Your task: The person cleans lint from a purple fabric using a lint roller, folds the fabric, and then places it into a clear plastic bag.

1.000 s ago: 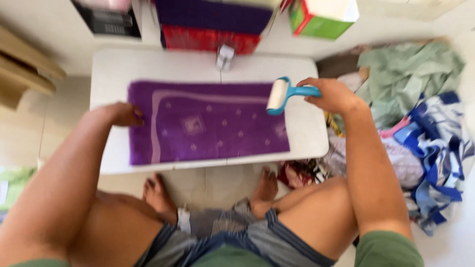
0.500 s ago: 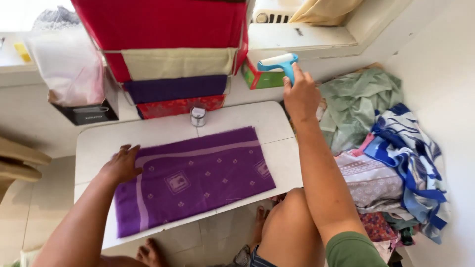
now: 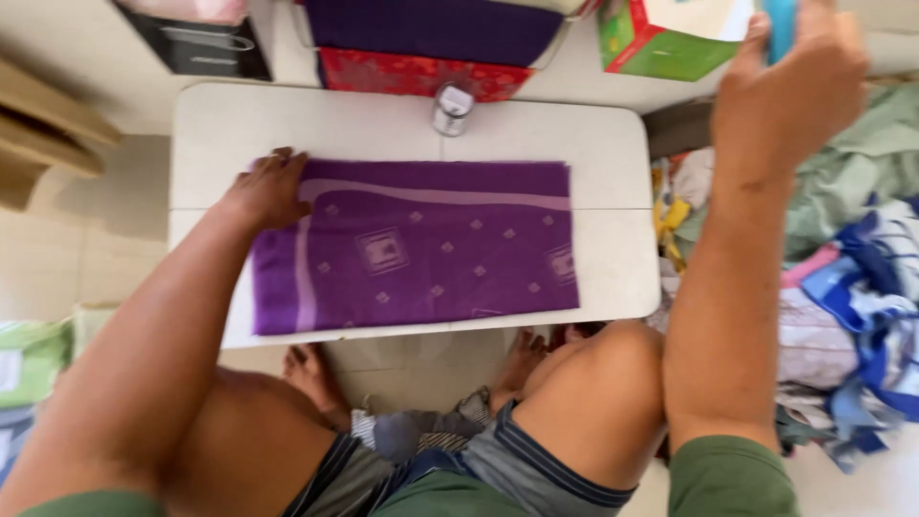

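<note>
Purple patterned cloth (image 3: 421, 249) lies flat under spread left hand (image 3: 268, 187); right hand (image 3: 790, 81) grips blue handle (image 3: 780, 24).

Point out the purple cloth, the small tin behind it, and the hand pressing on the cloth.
purple cloth (image 3: 431, 254): head view, middle of the patterned fabric.
small tin (image 3: 452, 108): head view, its lid.
left hand (image 3: 266, 189): head view, back of the hand.
</note>
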